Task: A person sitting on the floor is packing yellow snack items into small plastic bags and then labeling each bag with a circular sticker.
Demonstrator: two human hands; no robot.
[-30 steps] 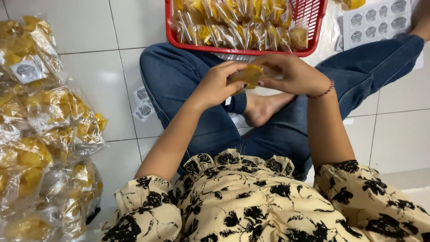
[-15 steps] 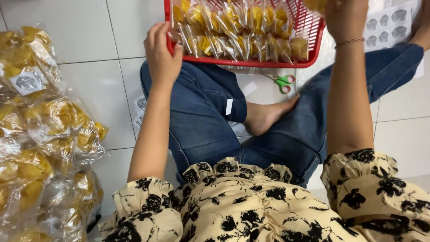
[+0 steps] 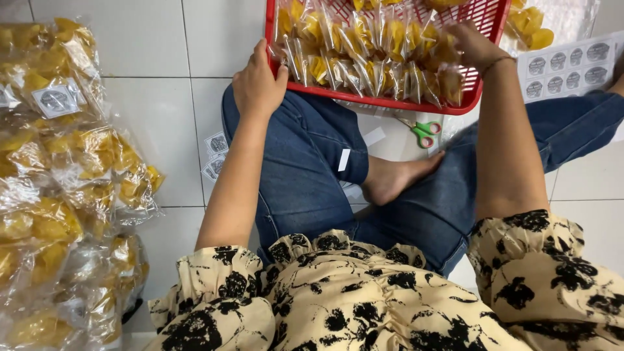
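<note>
Both bare arms reach forward from short ruffled sleeves, elbows bent slightly outward. The left hand (image 3: 259, 83) lies palm down, knuckles up, fingers curled over and hidden at the tips. The right hand (image 3: 473, 44) stretches further ahead, wrist bent, a thin bracelet around it, fingers curled downward.

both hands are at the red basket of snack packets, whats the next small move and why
Probably press the packet under the right hand down into the row. That hand rests on the packets at the basket's right end, while the left hand grips the red basket at its near left corner, steadying it. The packets stand upright in tight rows.
</note>
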